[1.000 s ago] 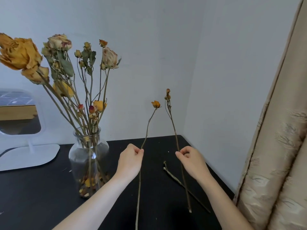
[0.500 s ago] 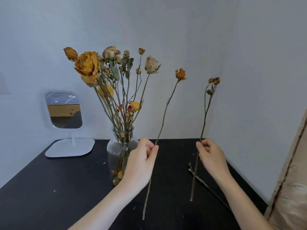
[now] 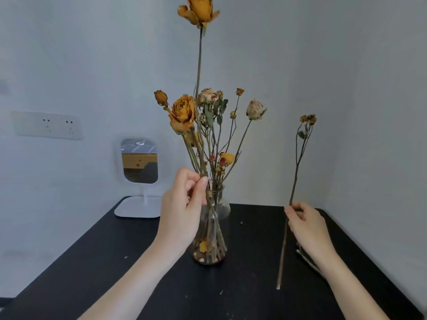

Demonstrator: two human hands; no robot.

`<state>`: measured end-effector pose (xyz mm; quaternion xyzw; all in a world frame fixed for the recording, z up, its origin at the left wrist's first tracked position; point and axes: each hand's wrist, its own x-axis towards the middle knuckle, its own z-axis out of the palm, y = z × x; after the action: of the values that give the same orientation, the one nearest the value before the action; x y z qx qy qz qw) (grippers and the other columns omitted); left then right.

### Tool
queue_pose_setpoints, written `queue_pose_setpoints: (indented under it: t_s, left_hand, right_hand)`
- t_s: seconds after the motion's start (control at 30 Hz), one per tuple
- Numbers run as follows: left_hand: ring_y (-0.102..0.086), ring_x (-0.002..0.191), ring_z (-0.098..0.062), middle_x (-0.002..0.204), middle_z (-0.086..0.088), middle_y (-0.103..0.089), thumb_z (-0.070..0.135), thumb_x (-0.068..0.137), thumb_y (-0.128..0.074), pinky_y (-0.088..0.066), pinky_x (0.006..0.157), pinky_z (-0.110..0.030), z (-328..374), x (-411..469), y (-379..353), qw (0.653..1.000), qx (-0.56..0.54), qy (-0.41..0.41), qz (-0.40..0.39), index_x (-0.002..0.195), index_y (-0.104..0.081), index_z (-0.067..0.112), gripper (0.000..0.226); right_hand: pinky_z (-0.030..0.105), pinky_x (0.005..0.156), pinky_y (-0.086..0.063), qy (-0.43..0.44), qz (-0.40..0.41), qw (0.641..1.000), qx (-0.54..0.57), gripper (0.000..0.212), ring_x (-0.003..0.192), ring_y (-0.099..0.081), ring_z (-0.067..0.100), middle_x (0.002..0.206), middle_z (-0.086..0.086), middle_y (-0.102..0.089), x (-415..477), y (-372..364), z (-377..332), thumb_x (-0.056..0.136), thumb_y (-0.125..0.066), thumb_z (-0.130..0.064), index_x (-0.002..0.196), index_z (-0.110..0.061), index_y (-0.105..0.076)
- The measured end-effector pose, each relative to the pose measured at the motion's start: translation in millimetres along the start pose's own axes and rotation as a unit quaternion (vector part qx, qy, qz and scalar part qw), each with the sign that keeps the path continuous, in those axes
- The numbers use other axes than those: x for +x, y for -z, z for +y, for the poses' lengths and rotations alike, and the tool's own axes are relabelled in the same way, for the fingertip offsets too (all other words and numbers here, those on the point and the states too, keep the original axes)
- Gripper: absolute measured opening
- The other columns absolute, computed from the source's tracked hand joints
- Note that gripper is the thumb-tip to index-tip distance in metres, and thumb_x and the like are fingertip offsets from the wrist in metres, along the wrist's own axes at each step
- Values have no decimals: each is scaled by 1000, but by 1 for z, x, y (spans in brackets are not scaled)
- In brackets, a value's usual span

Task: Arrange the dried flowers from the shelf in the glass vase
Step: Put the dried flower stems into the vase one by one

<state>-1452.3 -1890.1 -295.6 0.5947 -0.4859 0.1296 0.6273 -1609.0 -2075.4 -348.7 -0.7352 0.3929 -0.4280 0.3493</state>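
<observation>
Far left wall: socket plate [image 3: 47, 125]. Right of it a mirror [image 3: 139, 160] on a white base, at the far left corner of the table [image 3: 115, 273]; black top, a few crumbs scattered on it. Left hand [image 3: 182, 211] is up at the vase mouth, thumb and forefinger pinching the stem of the tall rose [image 3: 200, 10], other fingers curled loosely behind. That stem runs near vertical and its orange bloom tops out well above everything else. Below the pinch it merges with the stems in the neck, so I can't tell how deep it sits. Vase [image 3: 217, 227]: clear glass, upright, mid-table, just right of the left hand and partly behind it, with loose petals and stem ends at the bottom. Bunch [image 3: 182, 112] already in it: orange and pale dried roses plus small buds, fanning out above the rim. Right hand [image 3: 307, 225] is well apart to the right, nearer the right wall, fingers and thumb curled around the thin stem [image 3: 308, 118] about mid-length. The stem is almost upright, tilted slightly right at the top, with small brown buds up there. Its foot is low near the table; contact unclear. Twig [image 3: 307, 260] lies flat on the table just behind the right wrist, mostly hidden.
</observation>
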Motion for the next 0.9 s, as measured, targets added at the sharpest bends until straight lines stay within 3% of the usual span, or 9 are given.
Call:
queue_pose_setpoints:
  t_s: [0.1, 0.2, 0.37, 0.53, 0.73, 0.9]
  left_hand:
    - [-50, 49, 1, 59, 4, -55, 22, 93, -47, -37, 49, -6, 2, 13, 12, 999, 0, -7, 35, 77, -42, 28, 19]
    - [-45, 43, 1, 58, 5, -55, 25, 93, -47, -34, 45, -10, 5, 24, 21, 998, -11, -14, 58, 77, -42, 29, 18]
    - [-46, 46, 0, 59, 4, -55, 23, 94, -48, -32, 53, -21, 16, 39, 32, 994, -45, -40, 96, 76, -42, 32, 22]
    - [-50, 53, -3, 60, 6, -55, 21, 95, -49, -40, 63, -29, 27, 53, 36, 987, -70, -55, 133, 76, -42, 33, 23]
    - [-52, 51, 5, 63, 5, -60, 21, 95, -47, -37, 58, -5, 21, 56, 22, 988, -2, -77, 135, 79, -41, 26, 18]
    - [-56, 63, 5, 65, 3, -61, 19, 95, -48, -38, 62, -3, 7, 54, 9, 991, 22, -61, 119, 83, -45, 17, 12]
  right_hand:
    - [13, 59, -39, 6, -4, 1000, 2, 28, 74, -54, 0, 81, -14, -51, -1, -6, -5, 93, -50, -24, 119, -13, -53]
    - [13, 58, -37, 11, -7, 1000, 1, 25, 74, -53, -1, 86, -8, -54, -2, -10, -10, 94, -49, -24, 116, -14, -54]
    - [11, 56, -36, 27, -16, 999, -4, 8, 71, -51, -1, 79, -12, -51, -4, -14, -16, 94, -49, -23, 102, -20, -50]
    - [12, 55, -36, 40, -16, 999, -2, 1, 70, -53, 1, 76, -11, -51, -5, -13, -17, 94, -49, -21, 94, -21, -48]
    - [12, 54, -35, 43, -14, 999, 3, 4, 68, -51, -1, 75, -13, -49, -5, -16, -17, 93, -51, -21, 93, -23, -47]
    - [13, 53, -35, 38, -13, 999, -8, 3, 65, -51, 0, 72, -11, -50, -5, -15, -12, 93, -51, -21, 92, -21, -48]
